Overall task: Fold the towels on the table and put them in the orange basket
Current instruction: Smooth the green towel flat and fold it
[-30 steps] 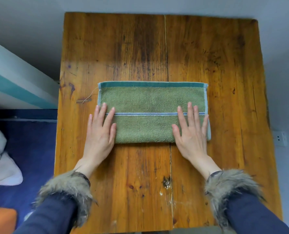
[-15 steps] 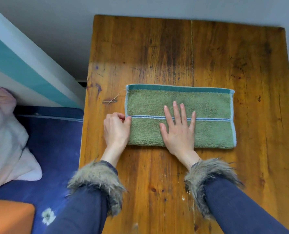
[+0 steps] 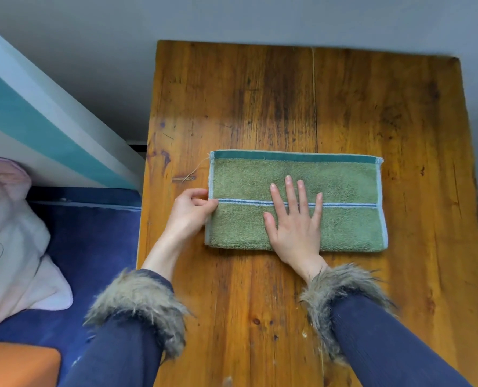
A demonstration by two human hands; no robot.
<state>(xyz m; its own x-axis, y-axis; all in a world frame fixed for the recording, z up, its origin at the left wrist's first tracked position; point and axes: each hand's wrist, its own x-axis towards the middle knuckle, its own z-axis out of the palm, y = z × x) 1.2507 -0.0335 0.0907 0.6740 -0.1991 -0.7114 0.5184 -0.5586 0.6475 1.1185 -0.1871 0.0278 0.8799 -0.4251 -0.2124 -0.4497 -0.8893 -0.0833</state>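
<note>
— Both hands have shifted since a second ago: they lay flat at the two ends of the towel, and now the left one has curled up at the left edge while the right one has slid to the middle.

— Start at the far left. What's there?

— An orange basket [image 3: 17, 364], just a corner of it at the bottom left, beside a blue bed [image 3: 92, 247] with a pale pillow [image 3: 12, 247]. It sits well apart from the towel.

— And the left hand [image 3: 191, 212]?

— Its fingers [image 3: 204, 202] are clamped on the towel's left edge, right where the blue stripe ends.

— The towel itself?

— The green towel [image 3: 344, 227] lies on the wooden counter [image 3: 427, 135], already folded once into a long strip.

— Right hand [image 3: 296, 219]?

— Flat on the towel's middle, fingers [image 3: 289, 191] straight and slightly spread, pressing down.

— So what does the change mean?

— I'd judge the next fold is starting: the right hand marks and pins the crease line, the left is ready to carry its end over to the right. The trip to the basket is not yet begun.
</note>
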